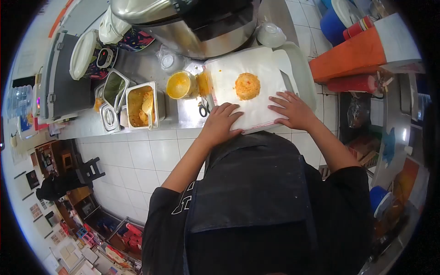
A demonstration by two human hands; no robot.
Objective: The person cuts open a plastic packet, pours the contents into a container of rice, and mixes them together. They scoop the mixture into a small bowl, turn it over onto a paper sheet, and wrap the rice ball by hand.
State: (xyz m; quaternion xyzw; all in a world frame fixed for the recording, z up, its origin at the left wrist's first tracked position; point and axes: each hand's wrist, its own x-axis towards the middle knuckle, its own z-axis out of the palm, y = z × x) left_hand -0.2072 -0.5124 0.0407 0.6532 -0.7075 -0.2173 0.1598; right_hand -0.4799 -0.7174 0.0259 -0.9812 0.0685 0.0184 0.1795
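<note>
A round mound of orange rice (pixel 247 86) sits on white paper sheets (pixel 263 64) that lie over a pale tray or board (pixel 302 71). My left hand (pixel 221 123) rests at the paper's near left edge, fingers apart, holding nothing. On the near right part of the paper my right hand (pixel 293 110) lies with its fingers spread. Left of the paper stand a yellow-stained cup (pixel 180 85) and a pair of dark-handled scissors (pixel 203 109).
A metal container (pixel 145 106) of orange food holds a white spoon (pixel 147 106). Behind stands a large steel cooker (pixel 201 32); lidded pots (pixel 85 54) are at the back left. A clear bowl (pixel 271 35) and an orange box (pixel 348 54) are on the right.
</note>
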